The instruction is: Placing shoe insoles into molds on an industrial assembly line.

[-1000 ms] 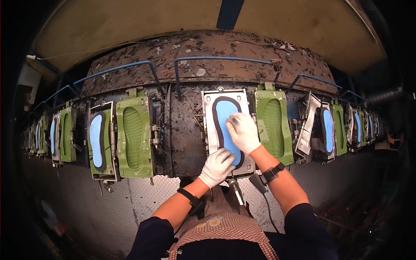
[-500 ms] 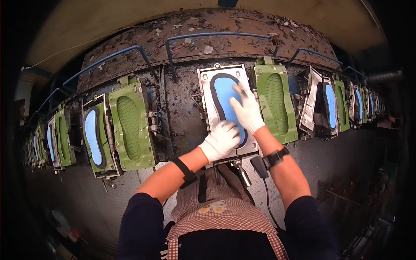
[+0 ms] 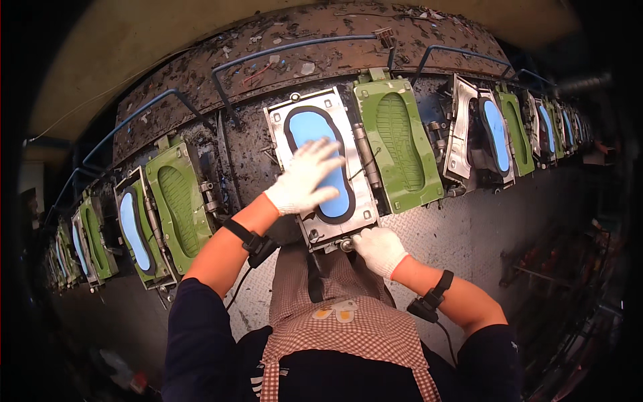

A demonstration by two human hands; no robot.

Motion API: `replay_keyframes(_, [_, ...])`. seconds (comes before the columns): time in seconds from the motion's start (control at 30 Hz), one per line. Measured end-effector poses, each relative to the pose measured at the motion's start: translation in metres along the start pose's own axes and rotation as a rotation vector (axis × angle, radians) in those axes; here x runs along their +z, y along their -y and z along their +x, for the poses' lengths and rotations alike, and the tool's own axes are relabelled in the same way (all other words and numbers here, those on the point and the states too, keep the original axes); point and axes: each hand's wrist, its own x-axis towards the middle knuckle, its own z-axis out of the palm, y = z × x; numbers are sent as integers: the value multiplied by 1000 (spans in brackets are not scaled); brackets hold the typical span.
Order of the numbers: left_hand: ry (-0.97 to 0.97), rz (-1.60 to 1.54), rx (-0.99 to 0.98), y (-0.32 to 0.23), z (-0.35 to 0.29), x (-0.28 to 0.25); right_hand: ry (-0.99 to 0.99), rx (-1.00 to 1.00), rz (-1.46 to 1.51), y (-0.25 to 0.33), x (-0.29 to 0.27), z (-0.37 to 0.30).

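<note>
A silver metal mould (image 3: 273, 124) lies opened in front of me, holding a light-blue insole (image 3: 310, 122) with a black rim around it. My left hand (image 3: 308, 177), in a white knit glove, rests on the insole with fingers spread. My right hand (image 3: 380, 251), gloved the same way, is closed at the mould's front edge around the metal handle there. Its grip hides most of that handle; a round metal knob (image 3: 345, 245) shows beside the fingertips. Hinged to the mould's right side is a green sole-patterned half (image 3: 400, 144).
More moulds stand in a row on both sides, including a green half (image 3: 179, 201) at left and a blue insole (image 3: 495, 136) at right. Blue rails (image 3: 295, 48) run behind them, before a brown surface (image 3: 335, 27) littered with scraps. Metal-plate floor (image 3: 435, 231) shows below.
My left hand has gone from closed on the insole's lower part to spread on its middle. My right hand has left the insole for the handle. The view has shifted right.
</note>
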Motion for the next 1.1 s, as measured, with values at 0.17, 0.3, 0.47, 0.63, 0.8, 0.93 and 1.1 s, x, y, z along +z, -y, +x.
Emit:
replay_keyframes(0.17, [-1071, -1123, -1283, 86, -46, 30, 23, -282, 32, -17, -11, 22])
replay_keyframes(0.3, [-854, -1268, -1284, 55, -111, 86, -18, -225, 112, -6, -14, 22])
replay_keyframes(0.47, [-525, -385, -1242, -47, -159, 115, 31, -162, 243, -17, -22, 21])
replay_keyframes(0.63, [-563, -45, -671, -118, -55, 69, 21, 10, 573, -42, -30, -4])
replay_keyframes(0.8, [-563, 154, -895, -120, -52, 93, -88, 74, 671, -87, -56, -46])
replay_keyframes(0.93, [-451, 369, -958, -142, -59, 106, -493, 255, 635, -177, -66, -77])
replay_keyframes(1.1, [-409, 353, -883, -189, 20, 100, -735, 383, -220, -377, -83, -65])
